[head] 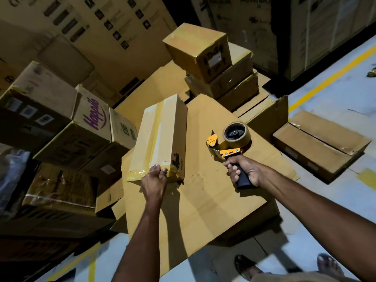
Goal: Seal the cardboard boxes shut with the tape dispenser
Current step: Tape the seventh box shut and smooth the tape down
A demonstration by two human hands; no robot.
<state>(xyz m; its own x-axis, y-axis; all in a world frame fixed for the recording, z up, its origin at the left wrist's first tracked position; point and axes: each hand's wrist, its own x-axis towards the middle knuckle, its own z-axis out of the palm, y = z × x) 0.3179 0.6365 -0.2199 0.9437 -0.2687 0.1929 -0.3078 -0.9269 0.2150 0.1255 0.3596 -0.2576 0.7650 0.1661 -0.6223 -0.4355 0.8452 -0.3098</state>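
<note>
Long box almost sealed, dispenser lifted away

At the far left stood a pile of printed boxes [61, 119]. Beside it the long box [160, 137] lay on a flat cardboard sheet [203, 200], with a strip of tape along its top seam and shiny tape folded over its near end. The left hand [154, 180] rested on that near end, its fingers [155, 168] straight and pressing the tape, not gripping. Well apart to the right, the tape dispenser [230, 141] was held above the sheet, with the right hand [244, 169] clenched round its black handle. Farther right, a low box [317, 145] on the floor seemed untaped along its top, though I could not be sure. I judged the long box nearly finished and at least that low box still to seal.
</note>
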